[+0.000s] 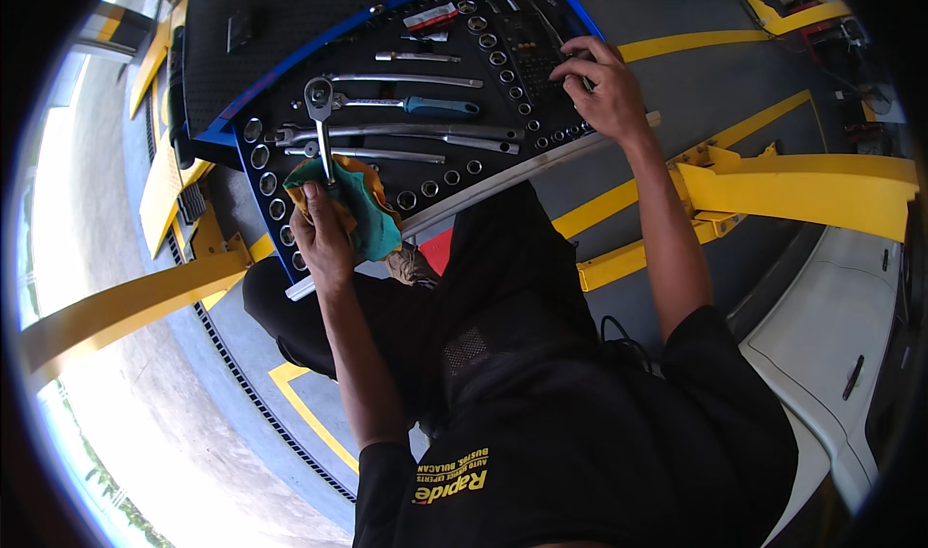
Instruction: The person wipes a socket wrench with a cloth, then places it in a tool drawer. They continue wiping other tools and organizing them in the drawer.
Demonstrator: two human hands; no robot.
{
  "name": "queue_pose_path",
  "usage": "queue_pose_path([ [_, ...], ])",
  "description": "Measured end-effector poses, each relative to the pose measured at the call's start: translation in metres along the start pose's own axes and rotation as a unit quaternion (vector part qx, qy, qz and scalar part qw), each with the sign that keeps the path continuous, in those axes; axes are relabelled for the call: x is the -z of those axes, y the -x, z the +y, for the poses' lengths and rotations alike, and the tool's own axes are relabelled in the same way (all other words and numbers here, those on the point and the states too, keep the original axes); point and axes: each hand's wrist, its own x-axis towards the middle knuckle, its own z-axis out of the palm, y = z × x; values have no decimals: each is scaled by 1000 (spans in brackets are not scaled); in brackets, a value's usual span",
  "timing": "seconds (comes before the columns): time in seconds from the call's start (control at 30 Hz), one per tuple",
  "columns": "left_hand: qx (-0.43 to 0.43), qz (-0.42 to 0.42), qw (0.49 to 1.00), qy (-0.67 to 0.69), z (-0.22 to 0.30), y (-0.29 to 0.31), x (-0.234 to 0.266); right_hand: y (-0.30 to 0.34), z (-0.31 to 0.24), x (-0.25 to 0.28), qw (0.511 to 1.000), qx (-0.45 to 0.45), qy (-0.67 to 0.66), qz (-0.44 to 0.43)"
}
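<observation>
My left hand (324, 244) is closed round a green and orange cloth (372, 210) and the handle of a ratchet wrench (319, 99). The ratchet's round head points up and away, above the tool drawer (541, 176). Over the drawer's right side, my right hand (611, 94) has its fingers bent and apart. Its fingertips are beside a dark block of small bits (527, 55); nothing shows clearly between them. A blue-handled ratchet (440, 106) and several steel bars (416, 79) lie across the middle of the drawer.
Chrome sockets (498, 58) sit in rows along the drawer's sides and front. A red and white packet (430, 16) lies near its back. Yellow lift arms (802, 186) flank me on both sides. At the right stands a white car (822, 326).
</observation>
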Motion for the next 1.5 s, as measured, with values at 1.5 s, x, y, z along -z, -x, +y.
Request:
queue_pose_path([
  [1.5, 18, 57, 997, 57, 2, -5, -10, -1, -3, 1, 999, 30, -22, 17],
])
